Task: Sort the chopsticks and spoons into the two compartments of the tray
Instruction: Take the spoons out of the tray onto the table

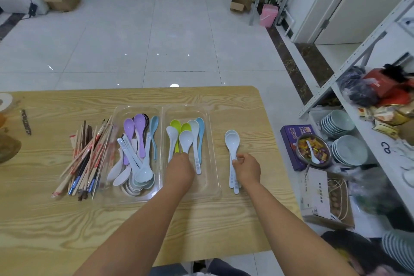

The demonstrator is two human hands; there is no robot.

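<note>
Left hand point(179, 170): in tray's point(216, 186) right compartment; fingers hidden, grip unclear.
Right hand point(247, 168): fingers point(238, 161) pinch white spoons point(232, 141) on table point(67, 219).

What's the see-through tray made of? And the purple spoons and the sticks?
The tray looks like clear glossy plastic: the grain of the table shows through it. The purple spoons seem smooth plastic or melamine, evenly coloured with a soft shine. The chopsticks look mostly like pale matt wood or bamboo; a few are dark.

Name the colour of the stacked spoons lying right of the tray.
The spoons are white; head view.
</note>
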